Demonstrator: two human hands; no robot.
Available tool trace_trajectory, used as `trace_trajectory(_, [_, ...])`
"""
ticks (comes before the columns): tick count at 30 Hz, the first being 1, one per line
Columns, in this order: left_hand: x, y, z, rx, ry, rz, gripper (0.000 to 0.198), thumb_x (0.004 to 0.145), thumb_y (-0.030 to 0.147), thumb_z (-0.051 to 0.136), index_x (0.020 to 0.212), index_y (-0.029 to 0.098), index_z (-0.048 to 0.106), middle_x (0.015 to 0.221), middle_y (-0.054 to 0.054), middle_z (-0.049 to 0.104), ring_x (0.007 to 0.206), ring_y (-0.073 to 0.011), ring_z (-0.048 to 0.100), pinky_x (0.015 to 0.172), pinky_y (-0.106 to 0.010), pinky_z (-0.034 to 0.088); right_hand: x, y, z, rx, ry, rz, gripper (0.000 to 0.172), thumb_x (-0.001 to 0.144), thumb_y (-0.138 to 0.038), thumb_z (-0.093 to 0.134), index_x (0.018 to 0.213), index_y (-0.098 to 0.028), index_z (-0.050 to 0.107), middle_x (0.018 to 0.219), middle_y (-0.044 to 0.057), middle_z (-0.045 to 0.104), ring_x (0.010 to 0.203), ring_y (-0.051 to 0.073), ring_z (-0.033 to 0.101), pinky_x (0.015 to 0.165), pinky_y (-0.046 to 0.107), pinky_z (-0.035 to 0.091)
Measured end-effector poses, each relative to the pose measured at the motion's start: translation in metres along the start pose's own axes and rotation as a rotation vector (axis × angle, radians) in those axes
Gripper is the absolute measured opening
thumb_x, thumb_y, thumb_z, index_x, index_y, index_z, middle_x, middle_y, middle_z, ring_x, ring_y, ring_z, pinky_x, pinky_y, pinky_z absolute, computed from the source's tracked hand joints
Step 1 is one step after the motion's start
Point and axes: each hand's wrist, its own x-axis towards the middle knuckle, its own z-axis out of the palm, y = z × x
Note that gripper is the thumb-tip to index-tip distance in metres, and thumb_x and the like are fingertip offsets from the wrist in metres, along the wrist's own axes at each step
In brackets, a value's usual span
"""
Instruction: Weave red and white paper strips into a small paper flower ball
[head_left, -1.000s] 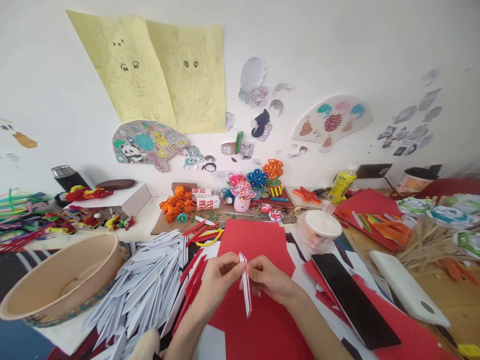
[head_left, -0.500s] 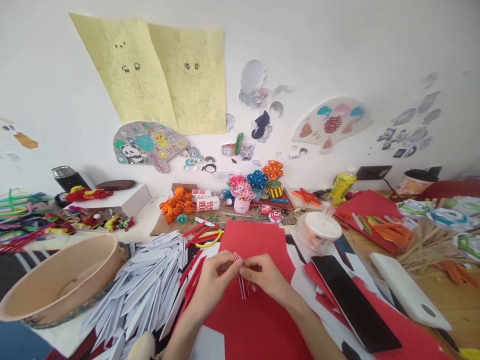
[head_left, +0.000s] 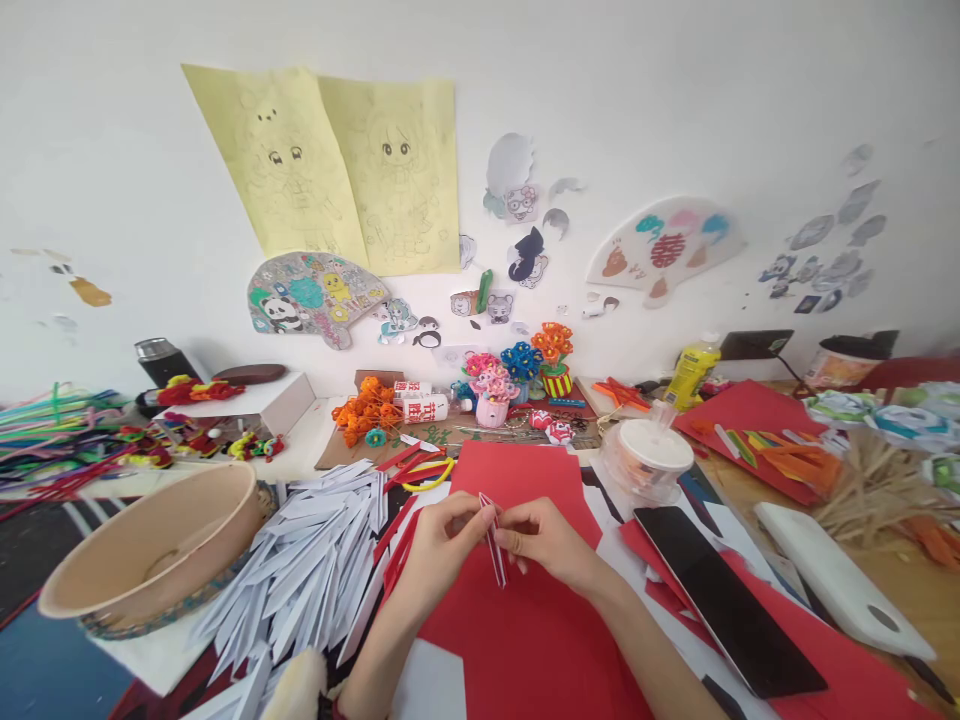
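Observation:
A narrow folded strip of red and white paper (head_left: 495,556) is held upright, slightly tilted, above large red paper sheets (head_left: 517,470). My left hand (head_left: 454,535) pinches its upper part between thumb and fingers. From the right, my right hand (head_left: 536,540) grips the same strip just below, its thumb and fingers pressed together. The two hands nearly touch. Left of them lies a heap of folded white paper strips (head_left: 307,570), with red strips (head_left: 397,550) beside it.
A beige oval basket (head_left: 150,540) stands at left. To the right are a black phone (head_left: 727,600), a white power bank (head_left: 844,580) and a lidded cup (head_left: 652,450). Scissors with yellow handles (head_left: 429,475), craft flowers (head_left: 491,380) and a yellow bottle (head_left: 691,372) sit toward the wall.
The view has shifted, so the whole scene appears a little further right. Both hands keep hold of the folded strip, which looks slightly more tilted.

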Motion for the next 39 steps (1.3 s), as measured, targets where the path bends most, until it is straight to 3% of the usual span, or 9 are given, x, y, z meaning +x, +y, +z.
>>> trace_trajectory(5, [-0.004,0.005,-0.003,-0.089,-0.047,0.0,0.035,0.082,0.05,0.062,0.079,0.017,0.072,0.074,-0.004,0.065,0.068,-0.0166,0.056,0.063,-0.026,0.046,-0.003,-0.002,-0.001,-0.006,0.001,-0.037,0.053,0.074,-0.065,0.068,0.073,-0.012,0.073,0.053,-0.001,0.055,0.045,0.011,0.049,0.045,0.023,0.039])
trace_trajectory(12, [-0.003,-0.005,0.004,-0.119,0.077,0.021,0.036,0.077,0.048,0.068,0.064,0.015,0.066,0.06,0.0,0.058,0.057,-0.0127,0.051,0.056,-0.024,0.041,-0.006,-0.006,0.003,-0.048,-0.028,-0.063,0.049,0.078,-0.06,0.067,0.066,-0.013,0.068,0.054,-0.002,0.055,0.046,0.01,0.049,0.047,0.023,0.04])
trace_trajectory(15, [0.0,-0.011,0.007,-0.102,0.127,0.037,0.036,0.077,0.048,0.068,0.063,0.015,0.065,0.061,0.0,0.057,0.056,-0.0113,0.048,0.055,-0.023,0.039,-0.005,-0.004,0.005,-0.086,-0.025,-0.071,0.045,0.073,-0.058,0.073,0.065,-0.014,0.067,0.055,-0.002,0.055,0.047,0.01,0.049,0.047,0.023,0.039])
trace_trajectory(23, [0.002,-0.017,0.008,-0.055,0.124,0.055,0.038,0.077,0.049,0.066,0.064,0.014,0.065,0.057,0.002,0.053,0.053,-0.0104,0.046,0.052,-0.022,0.036,-0.001,0.003,0.0,-0.157,-0.002,-0.089,0.048,0.073,-0.059,0.072,0.057,-0.015,0.063,0.049,-0.002,0.053,0.044,0.011,0.048,0.045,0.024,0.036])
trace_trajectory(31, [0.005,-0.012,0.005,-0.009,0.19,0.08,0.038,0.076,0.049,0.066,0.06,0.015,0.061,0.054,0.003,0.05,0.052,-0.0105,0.045,0.052,-0.022,0.035,-0.004,-0.002,0.008,-0.144,-0.057,-0.062,0.043,0.068,-0.057,0.077,0.064,-0.015,0.065,0.053,-0.002,0.058,0.047,0.012,0.053,0.047,0.024,0.039])
trace_trajectory(39, [0.005,-0.018,0.008,0.08,0.091,0.068,0.041,0.078,0.052,0.06,0.06,0.015,0.06,0.052,0.003,0.049,0.051,-0.0115,0.045,0.051,-0.023,0.036,-0.006,0.015,0.009,-0.113,-0.048,-0.034,0.049,0.065,-0.061,0.076,0.057,-0.016,0.059,0.048,-0.003,0.054,0.042,0.01,0.049,0.043,0.023,0.037])
